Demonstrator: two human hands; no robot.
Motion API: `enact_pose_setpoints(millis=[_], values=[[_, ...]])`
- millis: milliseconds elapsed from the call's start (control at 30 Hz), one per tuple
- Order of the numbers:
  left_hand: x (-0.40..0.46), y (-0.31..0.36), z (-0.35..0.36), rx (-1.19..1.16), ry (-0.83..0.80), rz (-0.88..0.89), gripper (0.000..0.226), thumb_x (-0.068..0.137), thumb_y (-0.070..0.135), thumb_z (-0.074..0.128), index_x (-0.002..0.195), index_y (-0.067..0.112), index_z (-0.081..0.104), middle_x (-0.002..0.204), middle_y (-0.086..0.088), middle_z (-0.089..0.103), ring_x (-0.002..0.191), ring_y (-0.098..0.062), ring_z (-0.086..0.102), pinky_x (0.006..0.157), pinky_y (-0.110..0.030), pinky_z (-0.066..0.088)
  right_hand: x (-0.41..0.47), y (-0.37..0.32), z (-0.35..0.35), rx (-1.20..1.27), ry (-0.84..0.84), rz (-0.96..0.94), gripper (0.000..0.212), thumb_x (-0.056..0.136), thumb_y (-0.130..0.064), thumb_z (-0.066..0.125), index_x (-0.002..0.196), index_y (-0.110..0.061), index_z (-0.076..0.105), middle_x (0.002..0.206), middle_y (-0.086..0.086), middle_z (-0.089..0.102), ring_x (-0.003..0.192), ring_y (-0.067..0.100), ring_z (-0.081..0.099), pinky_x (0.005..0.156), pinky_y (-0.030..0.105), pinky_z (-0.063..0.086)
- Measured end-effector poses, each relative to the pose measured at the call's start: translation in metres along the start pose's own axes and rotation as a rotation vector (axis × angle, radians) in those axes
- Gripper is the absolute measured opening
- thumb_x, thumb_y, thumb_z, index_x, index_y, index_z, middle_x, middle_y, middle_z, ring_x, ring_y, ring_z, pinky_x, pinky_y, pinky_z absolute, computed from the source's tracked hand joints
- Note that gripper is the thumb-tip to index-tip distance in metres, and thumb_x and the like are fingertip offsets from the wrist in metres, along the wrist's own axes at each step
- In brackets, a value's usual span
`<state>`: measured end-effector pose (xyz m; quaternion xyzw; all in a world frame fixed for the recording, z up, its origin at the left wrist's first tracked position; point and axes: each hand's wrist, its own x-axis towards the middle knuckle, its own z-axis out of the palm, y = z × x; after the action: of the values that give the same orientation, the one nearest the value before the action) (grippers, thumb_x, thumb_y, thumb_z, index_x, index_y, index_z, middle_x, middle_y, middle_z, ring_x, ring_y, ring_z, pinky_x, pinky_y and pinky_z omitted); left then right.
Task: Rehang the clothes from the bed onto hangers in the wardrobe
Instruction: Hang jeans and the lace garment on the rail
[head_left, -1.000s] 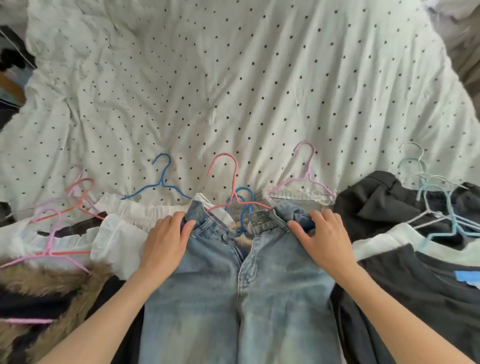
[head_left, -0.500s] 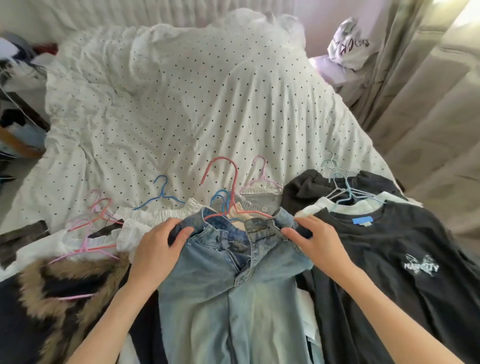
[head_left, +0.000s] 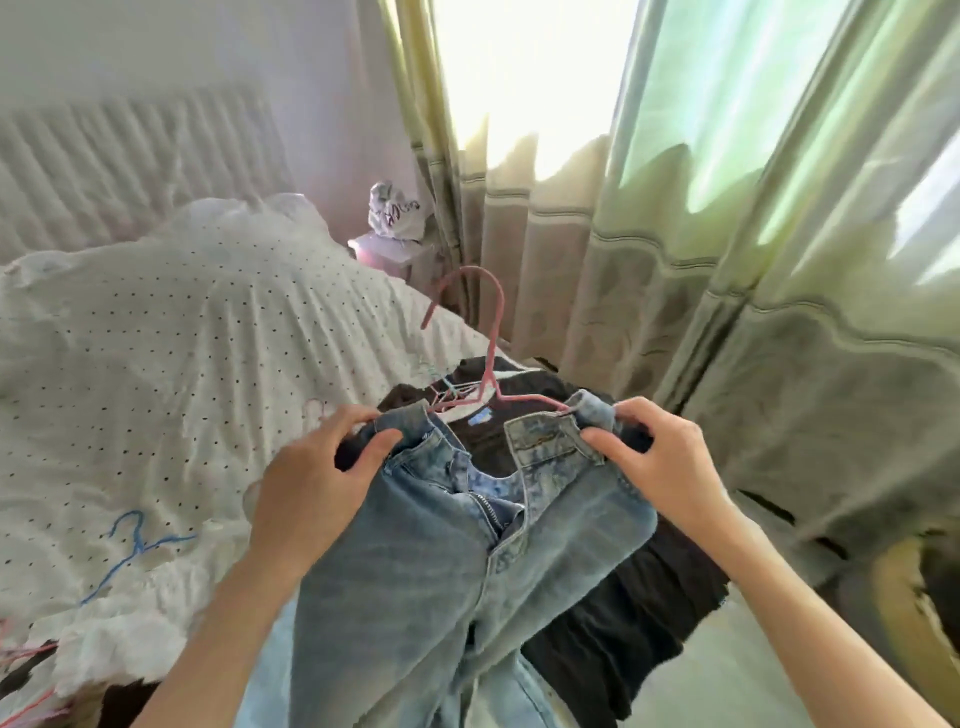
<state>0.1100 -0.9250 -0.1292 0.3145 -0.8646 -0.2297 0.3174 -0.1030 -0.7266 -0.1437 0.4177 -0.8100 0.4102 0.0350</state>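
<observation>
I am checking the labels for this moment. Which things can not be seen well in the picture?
1. Jeans: the legs are cut off by the bottom edge of the head view.
2. Pink hanger: its left arm goes behind the waistband, so how it sits in the jeans is hidden.
3. Left hand and right hand: the waistband covers part of each grip.
4. Blue hanger on the bed: blurred.
5. The wardrobe: not in view.

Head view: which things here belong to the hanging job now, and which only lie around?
In the job:
- jeans, gripped at the waistband by the left hand and right hand
- pink hanger in the waistband

Lying about:
- blue hanger on the bed
- dark clothes
- curtains
</observation>
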Motion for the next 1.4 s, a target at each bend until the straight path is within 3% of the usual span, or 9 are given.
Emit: enact_pose_setpoints(millis=[167,267,400,567,733,833,1000,1200,1400], values=[[0.005,0.106,0.036,-0.079,-0.006,0.190,0.032,0.082,0.046,0.064,0.098,0.019,0.068,0.075,-0.005,0.068,0.071,-0.028,0.061,0.057,-0.026,0.036,-0.032,0.022,-0.114,-0.053,0.185,0.144,0.027,0.074,-0.041,0.070,0.067,-0.018,0.059,0.055,-0.005,0.051,0.053,0.010,0.043,0.058,0.030,0.037],[0.003,0.164,0.072,-0.203,-0.108,0.247,0.037,0.079,0.058,0.061,0.093,0.025,0.068,0.079,-0.002,0.069,0.077,-0.027,0.063,0.066,-0.032,0.045,-0.059,0.041,-0.181,-0.149,0.310,0.220,0.028,0.072,-0.049,0.067,0.057,-0.031,0.050,0.049,-0.009,0.045,0.050,0.007,0.041,0.055,0.031,0.036],[-0.012,0.242,0.121,-0.354,-0.234,0.301,0.036,0.075,0.063,0.057,0.084,0.030,0.068,0.074,0.008,0.068,0.075,-0.017,0.064,0.070,-0.038,0.050,-0.107,0.071,-0.256,-0.299,0.458,0.346,0.036,0.064,-0.066,0.059,0.063,-0.031,0.053,0.055,-0.010,0.054,0.056,0.009,0.050,0.056,0.034,0.043],[-0.043,0.348,0.175,-0.417,-0.349,0.432,0.022,0.081,0.047,0.061,0.085,0.026,0.066,0.069,0.010,0.062,0.073,-0.018,0.059,0.062,-0.032,0.040,-0.176,0.106,-0.344,-0.341,0.647,0.442,0.029,0.066,-0.052,0.070,0.079,-0.033,0.052,0.052,-0.009,0.047,0.050,0.005,0.044,0.052,0.027,0.035],[-0.091,0.449,0.227,-0.465,-0.461,0.493,0.021,0.088,0.044,0.054,0.098,0.027,0.062,0.077,0.010,0.055,0.075,-0.014,0.044,0.054,-0.031,0.028,-0.251,0.119,-0.418,-0.466,0.779,0.594,0.015,0.071,-0.048,0.071,0.076,-0.038,0.060,0.056,-0.013,0.054,0.057,0.005,0.052,0.055,0.018,0.037],[-0.124,0.498,0.258,-0.515,-0.566,0.558,0.020,0.090,0.042,0.052,0.101,0.028,0.062,0.081,0.012,0.055,0.077,-0.012,0.043,0.053,-0.023,0.026,-0.297,0.124,-0.450,-0.525,0.819,0.742,0.016,0.077,-0.050,0.065,0.079,-0.034,0.064,0.066,-0.014,0.061,0.067,0.008,0.057,0.060,0.017,0.037],[-0.178,0.562,0.310,-0.521,-0.839,0.704,0.020,0.092,0.047,0.045,0.104,0.040,0.059,0.081,0.015,0.053,0.088,-0.016,0.050,0.064,-0.032,0.033,-0.368,0.124,-0.481,-0.567,0.862,1.000,0.035,0.085,-0.047,0.059,0.105,-0.019,0.066,0.099,-0.003,0.066,0.094,0.015,0.059,0.084,0.031,0.046],[-0.235,0.631,0.334,-0.662,-0.994,0.974,0.024,0.093,0.038,0.048,0.108,0.024,0.061,0.082,0.004,0.059,0.090,-0.025,0.057,0.057,-0.033,0.027,-0.435,0.103,-0.489,-0.611,0.972,1.209,0.046,0.070,-0.061,0.061,0.064,-0.016,0.056,0.063,-0.002,0.054,0.062,0.015,0.051,0.063,0.037,0.043],[-0.294,0.700,0.346,-0.697,-1.074,1.189,0.030,0.095,0.039,0.043,0.112,0.021,0.058,0.099,-0.013,0.065,0.099,-0.040,0.054,0.076,-0.039,0.032,-0.465,0.065,-0.483,-0.893,1.153,1.359,0.058,0.076,-0.051,0.066,0.051,-0.019,0.025,0.045,-0.003,0.027,0.045,0.013,0.028,0.050,0.032,0.023]])
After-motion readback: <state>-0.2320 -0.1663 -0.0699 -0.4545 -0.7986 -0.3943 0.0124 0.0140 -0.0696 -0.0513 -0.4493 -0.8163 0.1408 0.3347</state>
